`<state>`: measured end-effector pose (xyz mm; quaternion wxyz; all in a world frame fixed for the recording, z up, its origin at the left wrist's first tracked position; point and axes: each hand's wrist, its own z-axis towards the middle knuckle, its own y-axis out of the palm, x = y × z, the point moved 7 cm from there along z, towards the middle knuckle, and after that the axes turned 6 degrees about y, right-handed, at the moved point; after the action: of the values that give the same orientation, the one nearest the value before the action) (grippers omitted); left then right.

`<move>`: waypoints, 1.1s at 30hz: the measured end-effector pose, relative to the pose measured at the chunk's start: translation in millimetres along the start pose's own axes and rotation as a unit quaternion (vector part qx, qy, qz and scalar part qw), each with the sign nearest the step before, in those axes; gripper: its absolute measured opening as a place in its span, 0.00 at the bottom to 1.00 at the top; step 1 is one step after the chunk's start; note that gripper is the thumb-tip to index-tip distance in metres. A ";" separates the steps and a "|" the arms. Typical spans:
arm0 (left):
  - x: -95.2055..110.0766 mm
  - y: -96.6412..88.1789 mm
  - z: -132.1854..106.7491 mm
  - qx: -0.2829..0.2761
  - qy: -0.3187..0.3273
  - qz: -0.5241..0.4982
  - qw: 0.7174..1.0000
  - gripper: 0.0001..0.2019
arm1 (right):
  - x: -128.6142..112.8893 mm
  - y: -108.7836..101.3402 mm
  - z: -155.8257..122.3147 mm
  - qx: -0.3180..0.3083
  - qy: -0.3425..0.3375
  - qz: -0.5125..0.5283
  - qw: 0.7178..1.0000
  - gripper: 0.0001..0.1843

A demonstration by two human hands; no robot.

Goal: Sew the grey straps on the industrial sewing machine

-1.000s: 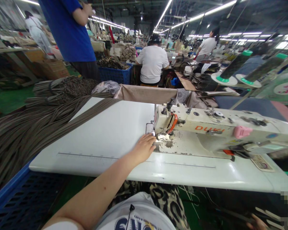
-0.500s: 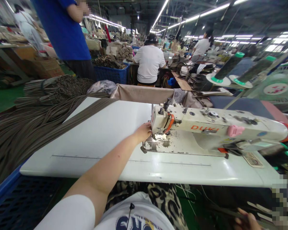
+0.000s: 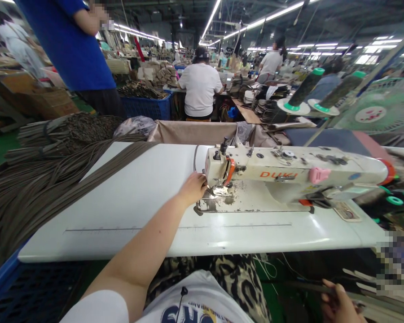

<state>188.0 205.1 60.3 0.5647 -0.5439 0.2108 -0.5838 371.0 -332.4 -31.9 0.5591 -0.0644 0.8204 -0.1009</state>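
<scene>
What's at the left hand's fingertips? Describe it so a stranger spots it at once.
On the white table stands a cream sewing machine lettered DUKI. At its needle end, where the left hand reaches, sits the small metal presser foot. It alone hangs right under the orange guard.

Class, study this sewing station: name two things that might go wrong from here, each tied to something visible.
1. The left hand rests right at the presser foot of the sewing machine; fingers might be caught or pricked.
2. The right hand grips a strip low below the table; it may snag.
</scene>
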 end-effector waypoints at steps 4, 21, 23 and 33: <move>-2.6 -9.2 -6.9 -0.014 0.002 -0.014 1.000 0.07 | 8.1 9.9 -3.4 0.013 0.009 0.002 1.000 0.28; 8.3 -9.5 -32.8 -0.012 -0.066 -0.077 0.995 0.05 | 19.3 28.0 5.8 0.007 0.038 0.022 0.999 0.31; 9.0 -9.7 -32.4 -0.011 -0.072 -0.078 0.994 0.06 | 15.5 32.4 -0.4 -0.003 0.029 0.022 0.999 0.34; 46.0 6.1 -48.5 -0.032 -0.136 -0.051 0.989 0.02 | -18.2 39.0 -23.5 -0.008 -0.029 -0.064 0.997 0.23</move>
<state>158.8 144.7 57.8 0.5397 -0.6466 0.1225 -0.5251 356.1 -288.4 -16.4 0.5742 -0.1243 0.7990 -0.1286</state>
